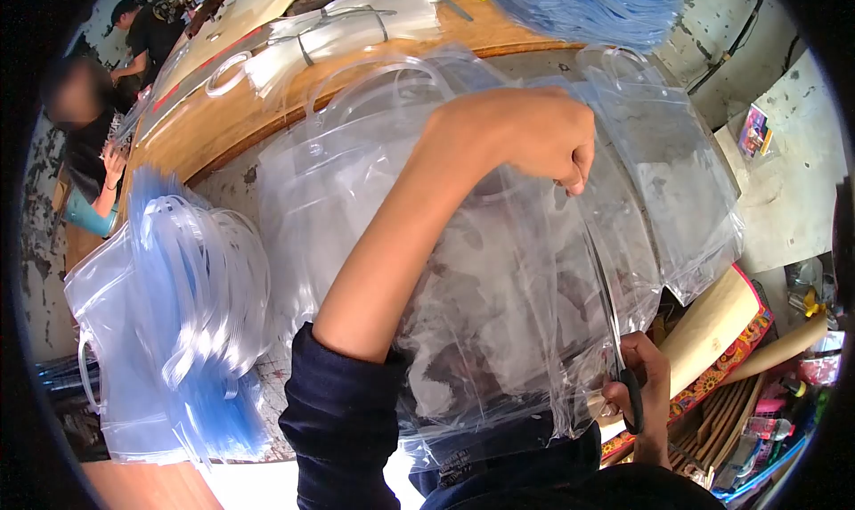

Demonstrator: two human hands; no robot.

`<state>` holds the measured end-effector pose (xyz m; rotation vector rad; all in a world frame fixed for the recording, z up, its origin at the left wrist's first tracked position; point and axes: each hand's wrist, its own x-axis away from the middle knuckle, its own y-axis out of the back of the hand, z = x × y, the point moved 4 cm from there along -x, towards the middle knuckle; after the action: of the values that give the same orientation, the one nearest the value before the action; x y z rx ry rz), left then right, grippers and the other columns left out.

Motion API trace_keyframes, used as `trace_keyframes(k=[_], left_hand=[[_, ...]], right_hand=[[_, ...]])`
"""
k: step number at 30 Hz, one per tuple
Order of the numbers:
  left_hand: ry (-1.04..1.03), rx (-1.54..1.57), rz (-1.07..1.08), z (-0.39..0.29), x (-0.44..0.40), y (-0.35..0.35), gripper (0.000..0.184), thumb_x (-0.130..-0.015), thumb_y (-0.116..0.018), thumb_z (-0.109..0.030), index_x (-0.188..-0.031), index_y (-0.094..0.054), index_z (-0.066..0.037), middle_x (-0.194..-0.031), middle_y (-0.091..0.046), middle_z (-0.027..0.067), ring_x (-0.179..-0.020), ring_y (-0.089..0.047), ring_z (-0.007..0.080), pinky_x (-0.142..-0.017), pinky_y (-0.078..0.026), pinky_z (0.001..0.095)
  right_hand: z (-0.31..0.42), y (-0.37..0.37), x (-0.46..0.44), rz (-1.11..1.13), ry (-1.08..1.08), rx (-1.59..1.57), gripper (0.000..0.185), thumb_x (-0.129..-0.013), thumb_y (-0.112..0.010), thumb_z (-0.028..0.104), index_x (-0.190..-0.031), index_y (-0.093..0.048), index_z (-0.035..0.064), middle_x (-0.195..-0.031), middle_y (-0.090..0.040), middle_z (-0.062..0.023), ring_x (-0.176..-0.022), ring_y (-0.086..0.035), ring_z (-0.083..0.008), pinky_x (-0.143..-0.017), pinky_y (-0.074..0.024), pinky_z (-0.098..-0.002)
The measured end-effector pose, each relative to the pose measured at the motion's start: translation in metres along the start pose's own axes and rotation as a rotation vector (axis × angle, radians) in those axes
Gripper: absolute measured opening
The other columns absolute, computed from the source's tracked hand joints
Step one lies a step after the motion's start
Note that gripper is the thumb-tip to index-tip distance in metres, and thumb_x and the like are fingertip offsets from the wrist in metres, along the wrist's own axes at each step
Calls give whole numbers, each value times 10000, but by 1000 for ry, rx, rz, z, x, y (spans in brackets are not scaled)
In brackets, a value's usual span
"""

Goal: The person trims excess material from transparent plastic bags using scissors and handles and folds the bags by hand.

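My right hand (643, 381) grips black-handled scissors (609, 301) at the lower right, their long blades pointing up and away from me. The blades lie along the side of a clear plastic bag (499, 287) spread before me. Across the middle reaches my left arm in a dark sleeve, and my left hand (525, 136) is bent at the wrist. Its fingertips pinch the clear plastic just beyond the scissor tips. Whether the blades are apart is hard to see. More clear bags with loop handles (378, 78) lie under and behind this one.
A bundle of bluish bags with white tube handles (209, 287) lies at left. Tied clear strips (343, 33) and a blue plastic pile (583, 7) sit on the wooden table at the back. Other bags (672, 171) hang right. Two people work at far left.
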<state>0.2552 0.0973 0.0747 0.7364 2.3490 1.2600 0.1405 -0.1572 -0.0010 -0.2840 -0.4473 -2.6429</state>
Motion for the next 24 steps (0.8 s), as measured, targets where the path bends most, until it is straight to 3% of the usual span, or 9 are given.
trace_keyframes(k=[8, 15, 24], left_hand=[[13, 13, 6, -2, 1, 1, 166, -741, -610, -181, -793, -674, -36, -772, -657, 95, -795, -619, 232, -713, -464, 340], [-2, 23, -6, 0, -1, 1, 155, -739, -614, -166, -784, -671, -29, -762, -654, 102, -765, -619, 242, -700, -466, 343], [23, 0, 36, -2, 0, 2, 158, -742, -616, -173, -795, -667, -33, -744, -647, 87, -759, -615, 217, -688, -465, 325]], right_hand=[[17, -8, -16, -7, 110, 90, 495, -603, -816, 288, -895, -526, 12, -483, -412, 53, -432, -384, -28, -404, -260, -191], [24, -12, -17, 5, 51, -24, 499, -607, -812, 287, -911, -523, 17, -486, -429, 49, -411, -406, -27, -375, -259, -188], [19, -11, -16, -42, 20, 159, 478, -609, -808, 287, -905, -540, 26, -501, -414, 58, -474, -384, -29, -427, -281, -196]])
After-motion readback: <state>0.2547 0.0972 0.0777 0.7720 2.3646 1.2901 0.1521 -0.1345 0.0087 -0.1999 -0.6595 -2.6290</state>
